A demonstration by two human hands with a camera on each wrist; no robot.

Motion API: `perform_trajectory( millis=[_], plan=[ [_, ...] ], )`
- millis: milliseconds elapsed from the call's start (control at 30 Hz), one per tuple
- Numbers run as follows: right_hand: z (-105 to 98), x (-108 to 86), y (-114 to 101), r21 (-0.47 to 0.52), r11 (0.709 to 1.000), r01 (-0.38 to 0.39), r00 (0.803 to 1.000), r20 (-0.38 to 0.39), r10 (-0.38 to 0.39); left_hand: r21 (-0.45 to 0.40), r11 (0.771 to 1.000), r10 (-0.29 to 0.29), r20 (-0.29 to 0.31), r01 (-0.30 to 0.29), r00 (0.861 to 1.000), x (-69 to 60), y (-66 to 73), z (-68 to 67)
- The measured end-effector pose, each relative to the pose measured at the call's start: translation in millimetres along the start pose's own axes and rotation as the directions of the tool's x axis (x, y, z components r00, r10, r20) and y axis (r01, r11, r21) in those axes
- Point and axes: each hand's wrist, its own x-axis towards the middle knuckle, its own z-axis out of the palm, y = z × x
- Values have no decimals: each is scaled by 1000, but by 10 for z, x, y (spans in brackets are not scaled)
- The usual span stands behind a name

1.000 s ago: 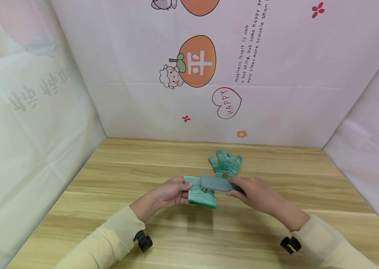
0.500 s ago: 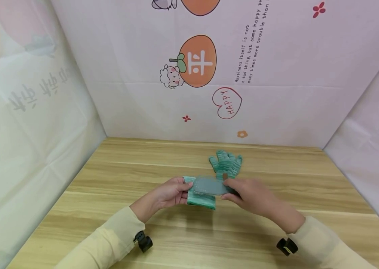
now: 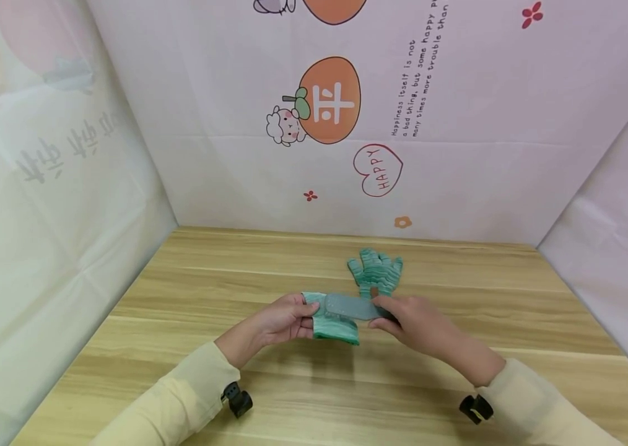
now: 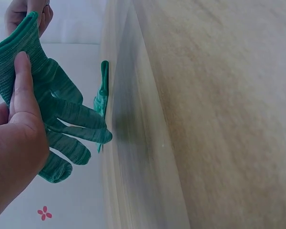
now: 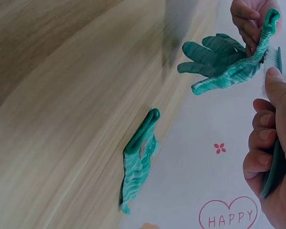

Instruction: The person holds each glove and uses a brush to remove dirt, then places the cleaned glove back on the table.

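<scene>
My left hand (image 3: 286, 320) holds up a green striped knit glove (image 3: 337, 329) off the table, thumb on its upper face near the cuff. In the left wrist view the fingers of this glove (image 4: 76, 114) hang down loosely. My right hand (image 3: 420, 325) grips the dark handle of a grey-green brush (image 3: 347, 305), which lies across the glove near the cuff. The right wrist view shows pale bristles (image 5: 275, 59) facing the glove, with the dark handle (image 5: 276, 164) in the curled fingers. Where the bristles meet the knit is partly hidden.
A second green striped glove (image 3: 379, 272) lies flat on the wooden table (image 3: 225, 279) behind the hands, a small brown patch near its cuff. Printed white sheets (image 3: 225, 155) form walls at the back and both sides.
The brush and right hand have shifted left over the glove, then the brush head has come back slightly right. My left hand keeps its place, and the second glove has not moved.
</scene>
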Motion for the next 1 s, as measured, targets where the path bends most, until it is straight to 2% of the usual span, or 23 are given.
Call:
perform_trajectory(
  millis=[233, 467, 800, 1000],
  plan=[
    [-34, -50, 35, -4, 999, -34, 999, 14, 34, 17, 1000, -3, -25, 4, 1000, -10, 18, 16],
    [-34, -59, 61, -24, 999, -30, 1000, -3, 30, 10, 1000, -1, -6, 1, 1000, -6, 15, 10],
    [-48, -70, 69, -47, 999, -13, 999, -36, 12, -21, 1000, -7, -7, 7, 1000, -9, 16, 15],
    [-61, -83, 73, -39, 999, -20, 998, -60, 18, 0, 1000, -5, -9, 5, 1000, -20, 18, 3]
  ],
)
